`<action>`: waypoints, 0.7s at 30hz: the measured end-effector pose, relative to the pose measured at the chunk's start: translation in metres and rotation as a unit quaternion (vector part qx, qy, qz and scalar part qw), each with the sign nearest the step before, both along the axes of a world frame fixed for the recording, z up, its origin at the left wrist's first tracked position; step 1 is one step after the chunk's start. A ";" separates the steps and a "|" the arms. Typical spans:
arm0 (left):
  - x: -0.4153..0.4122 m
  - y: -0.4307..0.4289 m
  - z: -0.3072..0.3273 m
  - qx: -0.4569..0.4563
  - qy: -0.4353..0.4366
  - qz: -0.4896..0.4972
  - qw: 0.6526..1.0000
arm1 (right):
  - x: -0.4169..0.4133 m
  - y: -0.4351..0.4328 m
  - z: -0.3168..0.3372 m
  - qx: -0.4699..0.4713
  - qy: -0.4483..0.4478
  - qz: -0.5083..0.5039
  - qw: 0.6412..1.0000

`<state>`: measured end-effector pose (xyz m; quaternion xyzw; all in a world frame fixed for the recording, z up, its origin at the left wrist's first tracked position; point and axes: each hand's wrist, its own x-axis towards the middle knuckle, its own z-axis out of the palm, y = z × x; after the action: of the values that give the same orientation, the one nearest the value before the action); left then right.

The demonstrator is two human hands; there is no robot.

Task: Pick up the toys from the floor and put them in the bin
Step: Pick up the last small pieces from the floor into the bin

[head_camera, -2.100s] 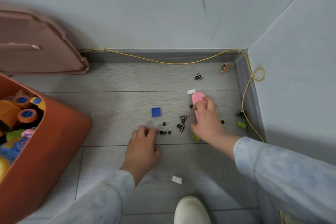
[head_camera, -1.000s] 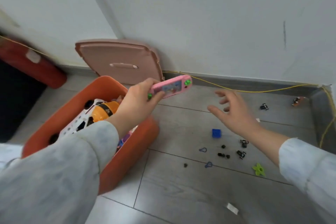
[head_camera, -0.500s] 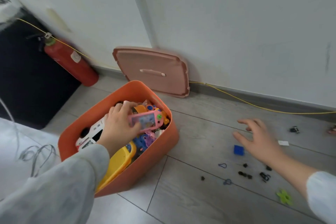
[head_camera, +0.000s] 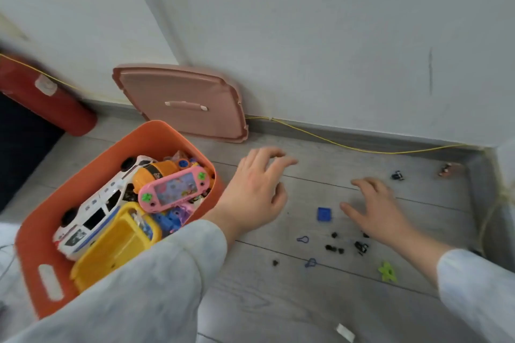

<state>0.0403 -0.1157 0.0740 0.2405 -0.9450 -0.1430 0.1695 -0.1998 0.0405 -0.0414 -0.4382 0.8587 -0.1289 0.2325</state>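
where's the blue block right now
In the head view, the blue block lies on the floor right of the orange bin, between the left hand and the right hand.

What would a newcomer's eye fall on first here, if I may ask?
The orange bin at left, heaped with toys, a pink handheld game on top. Then the open left hand and right hand above the grey floor, a blue brick between them among small scattered pieces.
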 end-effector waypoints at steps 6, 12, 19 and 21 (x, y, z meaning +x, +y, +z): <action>0.000 0.058 -0.074 0.101 -0.177 -0.036 0.978 | -0.026 0.028 -0.001 0.034 0.019 -0.040 0.998; 0.015 0.107 -0.123 0.138 -0.367 -0.074 0.917 | -0.093 0.046 -0.003 0.037 0.039 -0.134 0.989; 0.017 0.140 -0.145 0.153 -0.382 -0.102 0.906 | -0.161 0.040 -0.018 0.053 0.068 -0.179 0.980; 0.019 0.143 -0.152 0.141 -0.384 -0.120 0.905 | -0.177 0.034 -0.026 0.058 0.064 -0.177 0.980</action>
<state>0.0594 0.0274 -0.0782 0.1832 -0.9285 -0.1906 -0.2608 -0.3768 0.0749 -0.0675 -0.2726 0.9416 -0.0896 0.1762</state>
